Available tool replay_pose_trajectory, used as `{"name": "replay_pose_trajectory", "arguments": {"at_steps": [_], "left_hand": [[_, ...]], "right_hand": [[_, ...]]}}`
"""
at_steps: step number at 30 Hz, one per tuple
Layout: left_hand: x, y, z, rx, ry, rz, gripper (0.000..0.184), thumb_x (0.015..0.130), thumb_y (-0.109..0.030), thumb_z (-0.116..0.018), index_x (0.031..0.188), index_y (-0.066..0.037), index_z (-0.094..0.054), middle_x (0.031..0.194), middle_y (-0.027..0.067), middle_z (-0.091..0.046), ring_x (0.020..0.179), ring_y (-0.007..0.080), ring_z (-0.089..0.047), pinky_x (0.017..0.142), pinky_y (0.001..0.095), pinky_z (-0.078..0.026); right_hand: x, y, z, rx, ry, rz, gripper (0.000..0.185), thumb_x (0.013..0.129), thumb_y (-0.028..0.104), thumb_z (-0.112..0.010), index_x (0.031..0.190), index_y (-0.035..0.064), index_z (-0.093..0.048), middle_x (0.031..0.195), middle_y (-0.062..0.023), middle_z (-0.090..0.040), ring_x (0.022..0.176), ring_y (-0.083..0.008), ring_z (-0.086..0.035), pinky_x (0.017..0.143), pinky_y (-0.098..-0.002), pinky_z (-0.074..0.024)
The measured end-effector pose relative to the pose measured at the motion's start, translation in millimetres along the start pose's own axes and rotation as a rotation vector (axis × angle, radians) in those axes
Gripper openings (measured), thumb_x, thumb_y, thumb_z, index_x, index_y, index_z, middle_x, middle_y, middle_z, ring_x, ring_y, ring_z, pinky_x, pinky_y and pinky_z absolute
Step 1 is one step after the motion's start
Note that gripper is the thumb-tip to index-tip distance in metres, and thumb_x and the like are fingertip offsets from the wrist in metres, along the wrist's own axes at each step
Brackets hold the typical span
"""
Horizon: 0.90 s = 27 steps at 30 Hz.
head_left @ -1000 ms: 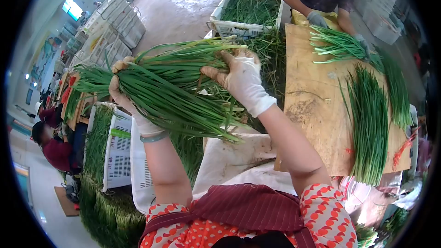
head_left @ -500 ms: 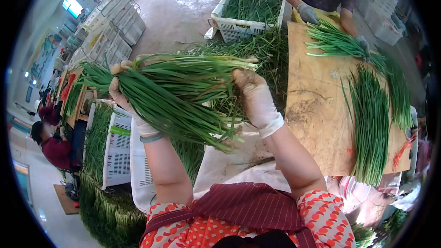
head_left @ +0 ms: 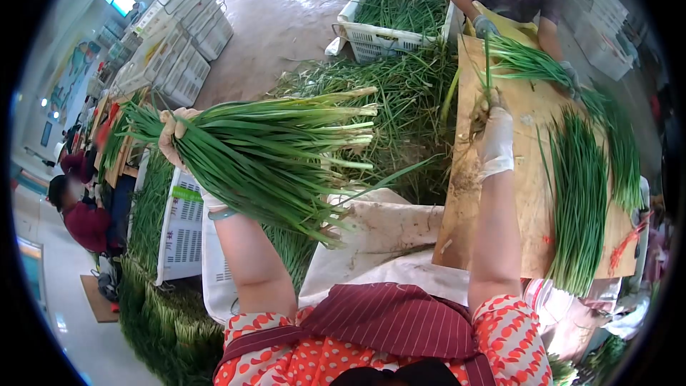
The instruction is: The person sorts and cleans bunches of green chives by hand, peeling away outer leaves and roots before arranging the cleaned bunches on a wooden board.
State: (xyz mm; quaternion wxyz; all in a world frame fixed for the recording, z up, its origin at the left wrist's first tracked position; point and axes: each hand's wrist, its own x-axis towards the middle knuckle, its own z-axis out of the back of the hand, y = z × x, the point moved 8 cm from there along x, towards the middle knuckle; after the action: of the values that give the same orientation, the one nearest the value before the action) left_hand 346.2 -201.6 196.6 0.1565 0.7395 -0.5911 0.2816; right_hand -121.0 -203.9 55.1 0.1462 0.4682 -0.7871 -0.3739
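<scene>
A gloved left hand (head_left: 170, 139) clenches a bunch of green stalks (head_left: 264, 154), pale ends (head_left: 357, 140) fanning out to its right, while the right hand (head_left: 495, 130) (over the wooden surface (head_left: 534, 193)) pinches loose strands (head_left: 488, 64).

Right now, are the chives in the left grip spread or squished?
Spread: beyond the left grip, the chives fan apart at their pale ends.

room lies between the held bunch (head_left: 279, 146) and right hand (head_left: 494, 132). a long bundle (head_left: 577, 200) bars the right of the surface (head_left: 534, 171).
</scene>
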Motion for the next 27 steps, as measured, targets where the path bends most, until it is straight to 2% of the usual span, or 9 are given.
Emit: {"name": "replay_pose_trajectory", "arguments": {"at_steps": [2, 3, 5, 8, 11, 15, 18, 22, 27], "left_hand": [[-1.6, 11.5, -15.0, 0.161, 0.131, 0.096, 0.006, 0.086, -0.011, -0.055, 0.082, -0.011, -0.050, 0.075, -0.0033, -0.049, 0.072, 0.0083, -0.049, 0.073, 0.0254, -0.042], [-0.7, 12.0, -13.6, 0.162, 0.129, 0.097, 0.006, 0.086, -0.011, -0.055, 0.082, -0.011, -0.050, 0.075, -0.0033, -0.049, 0.072, 0.0083, -0.049, 0.073, 0.0254, -0.042], [3.7, 6.5, 0.6, 0.150, -0.008, 0.010, 0.006, 0.087, -0.013, -0.054, 0.083, -0.012, -0.050, 0.074, -0.0033, -0.048, 0.072, 0.0081, -0.048, 0.072, 0.0267, -0.043], [2.6, 19.0, -9.3, 0.344, 0.082, 0.021, 0.004, 0.086, -0.013, -0.054, 0.083, -0.013, -0.051, 0.071, -0.0031, -0.047, 0.070, 0.0081, -0.048, 0.070, 0.0278, -0.044], [4.7, 11.0, -4.4, 0.293, 0.048, 0.034, 0.007, 0.084, -0.011, -0.053, 0.087, -0.011, -0.047, 0.070, -0.0022, -0.045, 0.071, 0.0098, -0.050, 0.073, 0.0295, -0.046], [3.0, 0.5, 9.4, 0.160, -0.016, 0.055, 0.015, 0.081, -0.009, -0.055, 0.095, -0.008, -0.048, 0.074, -0.0002, -0.048, 0.075, 0.0140, -0.052, 0.079, 0.0306, -0.046], [0.6, 5.1, -8.9, 0.079, -0.005, 0.045, 0.016, 0.081, -0.008, -0.054, 0.097, -0.008, -0.051, 0.076, 0.0000, -0.050, 0.077, 0.0147, -0.053, 0.079, 0.0315, -0.046], [-0.2, 1.7, -11.4, 0.111, -0.008, 0.053, 0.015, 0.081, -0.011, -0.054, 0.096, -0.008, -0.054, 0.077, -0.0017, -0.054, 0.079, 0.0142, -0.054, 0.081, 0.0327, -0.046], [-5.6, -6.7, -6.8, 0.188, -0.142, -0.065, 0.013, 0.082, -0.010, -0.053, 0.095, -0.008, -0.052, 0.078, -0.0011, -0.054, 0.077, 0.0148, -0.054, 0.085, 0.0326, -0.045]], "right_hand": [[-31.7, 16.8, -53.7, -0.558, 0.314, -0.055, 0.039, 0.092, 0.044, -0.055, 0.102, 0.0086, -0.066, 0.061, 0.0052, -0.047, 0.048, -0.0014, -0.037, 0.045, -0.0166, -0.0326], [-42.1, 18.2, -79.7, -0.836, 0.361, 0.034, 0.044, 0.088, 0.044, -0.060, 0.115, 0.0084, -0.064, 0.078, 0.0000, -0.061, 0.058, -0.0027, -0.047, 0.055, -0.0176, -0.0418], [-73.8, 1.8, -136.3, -0.723, 0.796, 0.027, 0.043, 0.084, 0.036, -0.068, 0.116, 0.0067, -0.063, 0.114, -0.0048, -0.064, 0.096, -0.0099, -0.058, 0.084, -0.0252, -0.0455], [-95.8, -34.0, -174.4, -0.851, 1.076, 0.036, 0.034, 0.083, 0.020, -0.069, 0.111, 0.0010, -0.064, 0.106, -0.0051, -0.067, 0.092, -0.0130, -0.059, 0.082, -0.0261, -0.0467], [-101.4, -49.2, -177.7, -0.891, 1.007, -0.064, 0.025, 0.082, 0.014, -0.069, 0.102, -0.0012, -0.068, 0.098, -0.0068, -0.066, 0.085, -0.0117, -0.059, 0.078, -0.0245, -0.0470], [-114.3, -60.1, -170.8, -0.988, 0.993, 0.127, 0.021, 0.084, 0.013, -0.067, 0.100, -0.0012, -0.068, 0.091, -0.0042, -0.063, 0.085, -0.0129, -0.058, 0.079, -0.0250, -0.0460], [-121.4, -63.5, -167.4, -0.679, 1.013, 0.145, 0.021, 0.084, 0.012, -0.067, 0.100, -0.0003, -0.068, 0.095, -0.0055, -0.063, 0.093, -0.0132, -0.056, 0.083, -0.0262, -0.0448], [-140.3, -60.2, -176.3, -0.933, 1.012, 0.434, 0.021, 0.077, 0.011, -0.073, 0.095, 0.0003, -0.070, 0.094, -0.0125, -0.065, 0.090, -0.0192, -0.061, 0.078, -0.0284, -0.0482], [-139.5, -56.5, -161.7, -0.274, 0.774, -0.046, 0.012, 0.087, 0.009, -0.064, 0.094, 0.0016, -0.070, 0.086, -0.0052, -0.068, 0.086, -0.0132, -0.061, 0.080, -0.0253, -0.0494]]}}
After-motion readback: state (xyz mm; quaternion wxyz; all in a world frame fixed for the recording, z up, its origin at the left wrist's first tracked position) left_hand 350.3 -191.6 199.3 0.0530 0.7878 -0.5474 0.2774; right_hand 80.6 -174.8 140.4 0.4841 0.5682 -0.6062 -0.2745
